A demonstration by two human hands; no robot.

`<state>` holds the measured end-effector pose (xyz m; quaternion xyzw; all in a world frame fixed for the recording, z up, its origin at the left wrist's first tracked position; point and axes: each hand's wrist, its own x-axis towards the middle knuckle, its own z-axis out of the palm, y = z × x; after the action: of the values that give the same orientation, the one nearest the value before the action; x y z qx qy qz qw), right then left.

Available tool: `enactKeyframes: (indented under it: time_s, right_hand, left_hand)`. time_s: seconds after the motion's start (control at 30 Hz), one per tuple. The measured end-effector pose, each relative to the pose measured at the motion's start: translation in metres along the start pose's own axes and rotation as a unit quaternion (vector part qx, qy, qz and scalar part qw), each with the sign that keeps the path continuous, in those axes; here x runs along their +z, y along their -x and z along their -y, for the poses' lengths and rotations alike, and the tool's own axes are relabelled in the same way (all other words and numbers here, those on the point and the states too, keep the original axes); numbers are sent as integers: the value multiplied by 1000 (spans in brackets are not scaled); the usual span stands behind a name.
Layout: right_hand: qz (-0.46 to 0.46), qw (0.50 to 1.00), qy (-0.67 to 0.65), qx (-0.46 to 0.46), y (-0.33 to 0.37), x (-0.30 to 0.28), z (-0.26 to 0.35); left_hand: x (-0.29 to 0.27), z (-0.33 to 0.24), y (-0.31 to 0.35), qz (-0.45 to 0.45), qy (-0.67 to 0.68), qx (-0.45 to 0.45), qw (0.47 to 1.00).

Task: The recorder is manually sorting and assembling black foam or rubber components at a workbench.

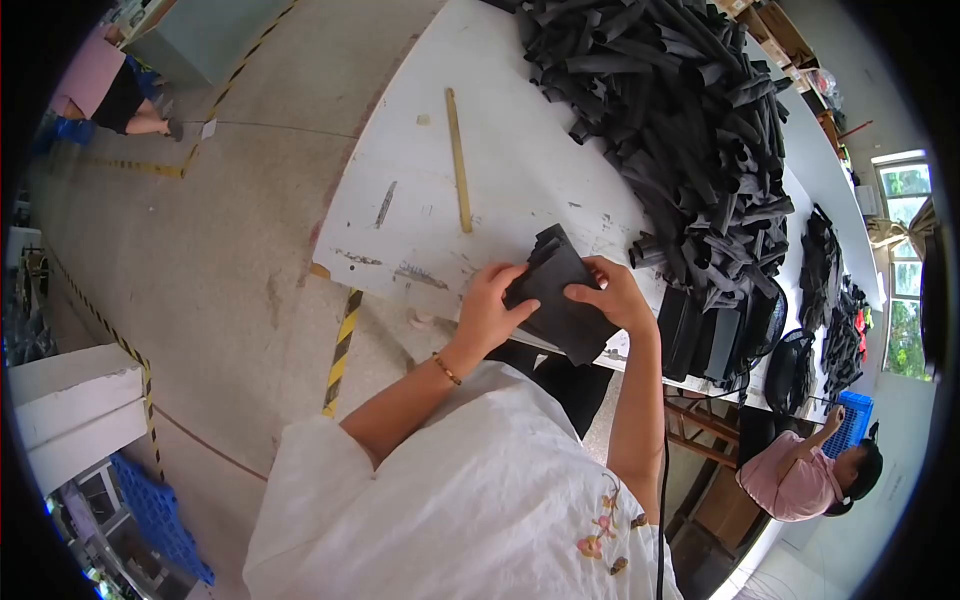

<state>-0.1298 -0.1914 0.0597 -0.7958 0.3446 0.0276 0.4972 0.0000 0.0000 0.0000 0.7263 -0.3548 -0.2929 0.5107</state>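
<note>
Reading twelve o'clock as straight ahead from the body, found a white top (430,480) nearest, with floral trim low on the right side. Noted a beaded bracelet (447,369) at the left wrist. Observed left grip (489,306) grasping a stack of black sheets (562,305) by its nine o'clock side, thumb on the upper face; observed right grip (622,297) grasping the same stack by its two o'clock edge, thumb likewise across the face. Located the stack at three o'clock from the left grip and at nine o'clock from the right, with long axis running from eleven to five. Found neither grip nearer, with both in contact. Recorded left forearm slanting in toward one o'clock, right forearm close to twelve, thumbs pointing toward each other. Placed the stack over the near edge of the white counter (400,170); cannot confirm contact between them. Farther on, at eleven o'clock from the stack, logged a flat yellowish stick (458,160). At one o'clock, logged a large heap of black rolled pieces (690,140). Beyond, at four o'clock, noted a co-worker (795,480) in pink. Farthest, at three o'clock, noted a bright window (908,255).
</note>
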Motion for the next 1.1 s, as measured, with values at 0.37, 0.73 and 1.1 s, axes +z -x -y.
enactKeyframes:
  time_s: [0.37, 0.73, 1.1]
  right_hand:
    - [-48, 979, -195, 47, 5, -40, -24]
    - [184, 982, 35, 7, 27, 11, 21]
    - [47, 968, 233, -80, 43, 61, -15]
  left_hand:
    - [10, 7, 6, -65, 31, 59, 996]
    - [-1, 37, -8, 1, -24, 80, 996]
    - [-33, -13, -49, 323, -209, 189, 904]
